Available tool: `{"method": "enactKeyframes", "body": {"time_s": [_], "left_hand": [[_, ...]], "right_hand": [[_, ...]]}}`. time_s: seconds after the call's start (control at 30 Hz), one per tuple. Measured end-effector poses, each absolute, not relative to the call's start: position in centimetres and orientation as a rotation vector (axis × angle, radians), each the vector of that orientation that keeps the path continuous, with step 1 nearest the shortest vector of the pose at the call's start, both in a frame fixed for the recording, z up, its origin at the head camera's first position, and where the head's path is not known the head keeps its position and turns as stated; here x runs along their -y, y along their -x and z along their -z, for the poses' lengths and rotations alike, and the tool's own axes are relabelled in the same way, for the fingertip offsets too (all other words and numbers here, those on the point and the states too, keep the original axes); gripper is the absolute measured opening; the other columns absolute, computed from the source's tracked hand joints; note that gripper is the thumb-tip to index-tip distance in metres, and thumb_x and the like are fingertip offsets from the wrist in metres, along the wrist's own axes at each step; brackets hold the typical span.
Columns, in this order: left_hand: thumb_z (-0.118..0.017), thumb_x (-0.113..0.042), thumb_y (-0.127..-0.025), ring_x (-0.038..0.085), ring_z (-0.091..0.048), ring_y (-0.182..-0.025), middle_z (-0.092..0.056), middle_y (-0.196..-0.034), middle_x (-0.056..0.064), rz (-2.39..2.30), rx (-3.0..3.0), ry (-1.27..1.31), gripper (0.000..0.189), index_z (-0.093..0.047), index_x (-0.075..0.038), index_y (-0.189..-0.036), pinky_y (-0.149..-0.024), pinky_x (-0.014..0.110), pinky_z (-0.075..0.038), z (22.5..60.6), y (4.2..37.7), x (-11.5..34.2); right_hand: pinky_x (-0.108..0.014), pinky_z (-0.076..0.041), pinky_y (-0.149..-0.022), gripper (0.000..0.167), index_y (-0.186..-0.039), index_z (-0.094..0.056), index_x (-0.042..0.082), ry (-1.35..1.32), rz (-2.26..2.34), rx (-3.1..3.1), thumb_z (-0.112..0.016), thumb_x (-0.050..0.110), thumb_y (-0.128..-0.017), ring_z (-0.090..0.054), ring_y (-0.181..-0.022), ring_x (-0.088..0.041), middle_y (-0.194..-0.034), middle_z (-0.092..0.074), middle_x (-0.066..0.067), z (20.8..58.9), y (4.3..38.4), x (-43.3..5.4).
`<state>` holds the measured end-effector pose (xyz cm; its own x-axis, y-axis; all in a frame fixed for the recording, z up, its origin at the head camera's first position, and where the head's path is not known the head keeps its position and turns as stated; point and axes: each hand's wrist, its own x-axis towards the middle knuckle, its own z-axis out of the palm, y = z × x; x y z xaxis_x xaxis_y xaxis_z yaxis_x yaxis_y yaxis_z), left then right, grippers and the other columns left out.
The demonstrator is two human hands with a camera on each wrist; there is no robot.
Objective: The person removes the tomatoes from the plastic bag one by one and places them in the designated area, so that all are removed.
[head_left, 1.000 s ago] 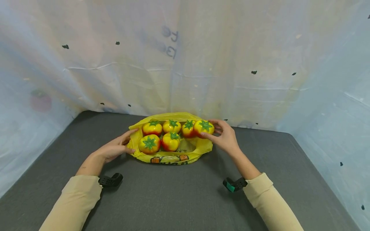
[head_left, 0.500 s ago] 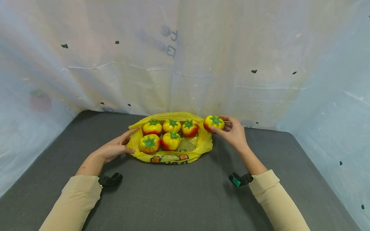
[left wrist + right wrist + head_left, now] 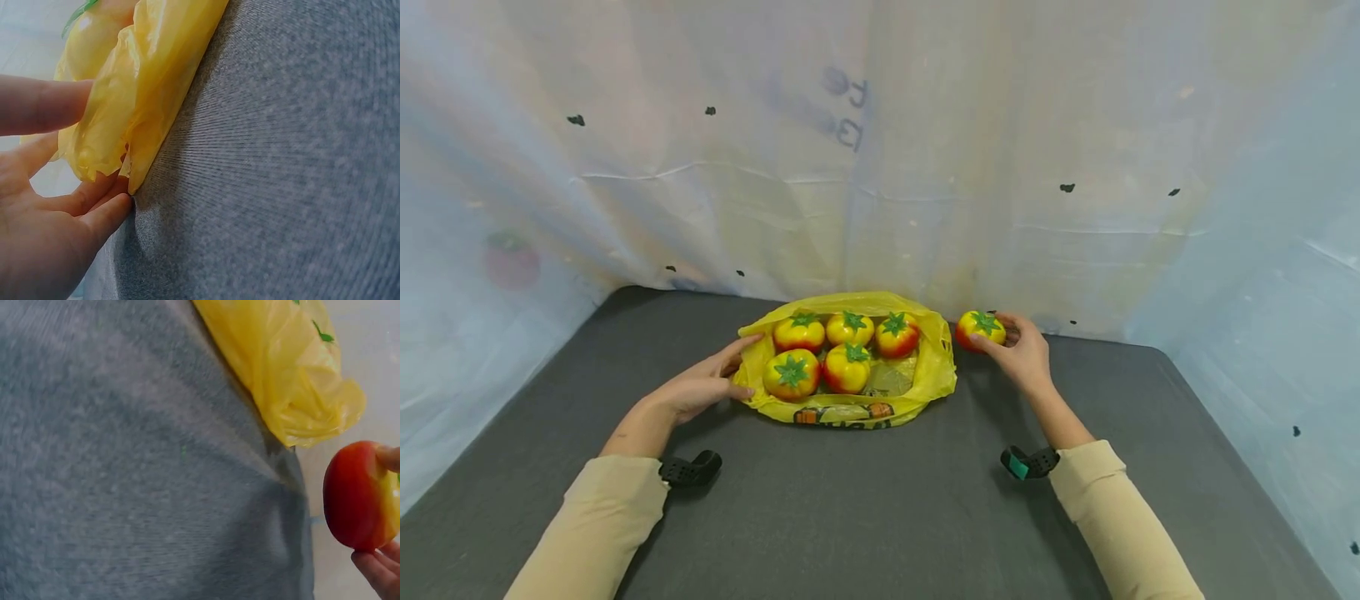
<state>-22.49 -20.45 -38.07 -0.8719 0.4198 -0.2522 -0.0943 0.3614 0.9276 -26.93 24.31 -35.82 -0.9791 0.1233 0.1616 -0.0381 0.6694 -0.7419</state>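
A yellow plastic bag [image 3: 934, 379] lies on its base with its mouth spread upward. Inside sit several toy tomatoes [image 3: 792, 373], glossy yellow and red with green star-shaped tops. At the bag's left end, my left hand [image 3: 703, 383] holds the plastic, thumb on the near side and fingers at the far side; the left wrist view shows the fingers along its crumpled edge. Just right of the bag, my right hand [image 3: 1024, 352] grips one tomato [image 3: 981, 331] between thumb and fingers. In the right wrist view the red underside of that tomato [image 3: 351, 494] shows beside the bag.
The dark grey table [image 3: 850, 508] extends in front of the bag and to both sides. Close behind it hangs a pale plastic sheet [image 3: 925, 167] with black marks, and similar sheets stand left and right. Bare floor of the bag [image 3: 891, 375] shows at its right front inside.
My right hand has carried one tomato rightward out of the bag, over its right edge, then slightly lower beside it. My left hand stays at the bag's left end.
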Motion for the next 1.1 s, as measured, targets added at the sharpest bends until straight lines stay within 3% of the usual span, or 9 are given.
{"method": "enactKeyframes", "body": {"time_s": [0.47,0.7,1.1], "left_hand": [[-0.061,-0.006,-0.088,0.05,0.002,-0.142,0.005,-0.156,0.029,-1.539,-2.176,-0.29,0.094,0.002,-0.023,-0.156,-0.107,0.071,-0.008,38.4,22.4,20.3],[-0.06,-0.006,-0.088,0.049,0.002,-0.142,0.005,-0.157,0.028,-1.535,-2.185,-0.276,0.092,0.0,-0.023,-0.156,-0.108,0.071,-0.008,38.6,22.3,20.4],[-0.061,-0.006,-0.088,0.049,0.005,-0.143,0.007,-0.157,0.027,-1.538,-2.193,-0.283,0.093,0.0,-0.021,-0.156,-0.107,0.071,-0.008,38.7,22.4,20.6]], "right_hand": [[-0.049,-0.042,-0.103,0.065,-0.142,-0.04,-0.002,0.134,-1.141,2.778,-0.066,0.027,-0.089,-0.047,-0.125,-0.041,-0.139,-0.042,-0.026,37.6,27.3,-24.5],[-0.054,-0.035,-0.104,0.071,-0.145,-0.038,0.003,0.107,-1.035,2.776,-0.068,0.033,-0.087,-0.04,-0.124,-0.041,-0.141,-0.038,-0.026,36.9,27.1,-24.2],[-0.051,-0.039,-0.105,0.055,-0.134,-0.053,0.003,-0.212,-1.21,2.489,-0.071,0.025,-0.087,-0.042,-0.125,-0.04,-0.135,-0.043,-0.022,35.8,27.4,-19.5]]}}
